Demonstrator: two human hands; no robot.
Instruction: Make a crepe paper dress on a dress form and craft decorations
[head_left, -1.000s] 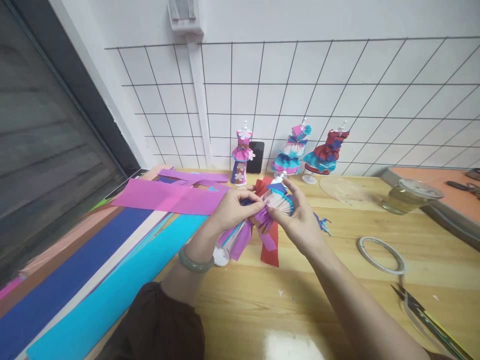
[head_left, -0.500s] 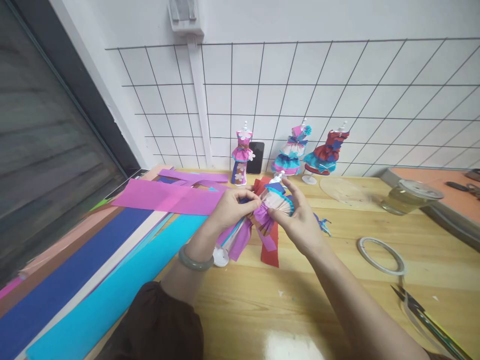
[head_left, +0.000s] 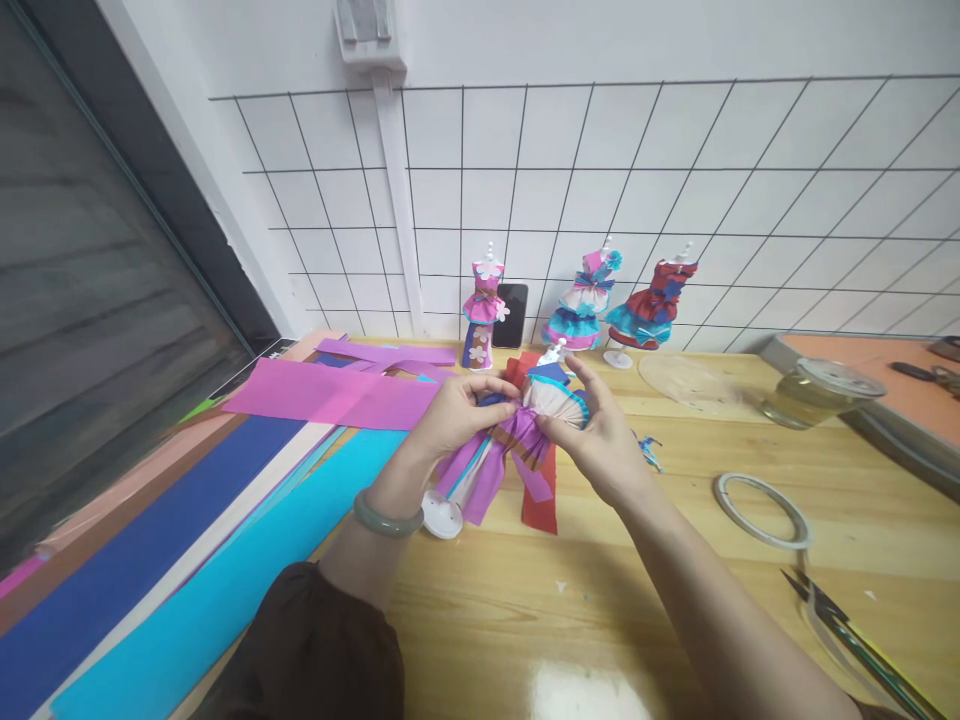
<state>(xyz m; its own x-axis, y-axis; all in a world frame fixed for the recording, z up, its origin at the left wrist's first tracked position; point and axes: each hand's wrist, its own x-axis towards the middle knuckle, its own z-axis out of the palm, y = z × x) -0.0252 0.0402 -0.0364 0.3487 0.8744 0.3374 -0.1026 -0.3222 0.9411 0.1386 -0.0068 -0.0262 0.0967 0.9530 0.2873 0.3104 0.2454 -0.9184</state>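
Left hand (head_left: 469, 415) pinches paper dress (head_left: 553, 402), right hand (head_left: 604, 445) clamps its 3 o'clock side; uneven pull could tear pleats. Tilted base (head_left: 442, 516) at 7 o'clock might twist it.

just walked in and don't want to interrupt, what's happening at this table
A person holds a small dress form tilted over the table, both hands on its crepe-paper dress. The left hand pinches at the purple waist, and the right hand steadies the pleated white and blue part. Three dressed forms stand by the wall. Long paper strips lie to the left; a roll of tape and scissors lie to the right, not in use.
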